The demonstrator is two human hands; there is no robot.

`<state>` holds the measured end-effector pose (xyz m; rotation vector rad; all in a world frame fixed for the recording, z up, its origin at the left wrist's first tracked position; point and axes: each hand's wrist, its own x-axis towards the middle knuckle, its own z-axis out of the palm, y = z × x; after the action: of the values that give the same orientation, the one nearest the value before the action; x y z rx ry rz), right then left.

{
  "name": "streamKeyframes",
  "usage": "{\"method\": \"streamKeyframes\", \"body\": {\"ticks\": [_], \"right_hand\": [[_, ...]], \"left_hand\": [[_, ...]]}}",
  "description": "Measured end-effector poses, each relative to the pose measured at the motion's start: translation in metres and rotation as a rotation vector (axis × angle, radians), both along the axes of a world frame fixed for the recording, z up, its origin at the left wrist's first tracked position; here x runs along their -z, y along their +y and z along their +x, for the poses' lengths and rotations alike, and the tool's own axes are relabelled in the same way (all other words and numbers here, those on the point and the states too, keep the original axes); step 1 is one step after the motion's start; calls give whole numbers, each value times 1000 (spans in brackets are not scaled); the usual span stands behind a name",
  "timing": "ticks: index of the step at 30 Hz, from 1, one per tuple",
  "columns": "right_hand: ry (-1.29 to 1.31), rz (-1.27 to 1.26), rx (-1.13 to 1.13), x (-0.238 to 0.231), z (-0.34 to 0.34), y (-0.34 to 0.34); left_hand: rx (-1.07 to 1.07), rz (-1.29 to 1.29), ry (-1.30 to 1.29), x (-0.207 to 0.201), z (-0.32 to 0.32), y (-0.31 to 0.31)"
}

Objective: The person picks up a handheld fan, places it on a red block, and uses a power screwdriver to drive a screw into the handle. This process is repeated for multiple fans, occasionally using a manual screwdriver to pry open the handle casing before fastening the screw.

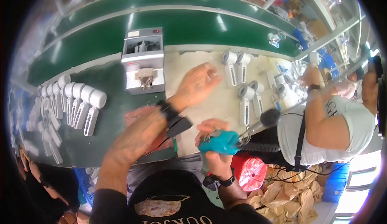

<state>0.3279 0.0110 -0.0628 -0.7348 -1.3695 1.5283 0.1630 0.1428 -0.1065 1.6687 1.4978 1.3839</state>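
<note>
My left hand [196, 86] is over the pale worktop, its fingers loosely bent and slightly apart; I see nothing in it. Ahead of its fingertips, two white handheld fans [230, 68] lie with their round heads away from me. Another pair of the same fans [245, 99] lies nearer, to the right. Close to my body, my right hand [217, 162] is wrapped round a teal power screwdriver [221, 143], with a black coiled cord running off to the right. Left of my left hand stands a grey screw feeder [144, 68].
Many white fans [78, 103] lie in rows on the dark green mat at left. A green conveyor [181, 28] crosses behind the bench. A co-worker [322, 131] works at right beside more white parts. A red stool [250, 174] and brown paper [288, 193] are below.
</note>
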Motion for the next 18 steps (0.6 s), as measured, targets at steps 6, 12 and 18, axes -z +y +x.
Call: {"method": "streamKeyframes", "body": {"ticks": [6,12,18], "right_hand": [[-29,47,12,9,24,0],[-51,23,-1,10,31,7],[-119,183,30,23,27,37]], "left_hand": [[-209,-167,258,39,49,109],[-320,-89,245,62,62,113],[-202,29,244,27,1,24]]}}
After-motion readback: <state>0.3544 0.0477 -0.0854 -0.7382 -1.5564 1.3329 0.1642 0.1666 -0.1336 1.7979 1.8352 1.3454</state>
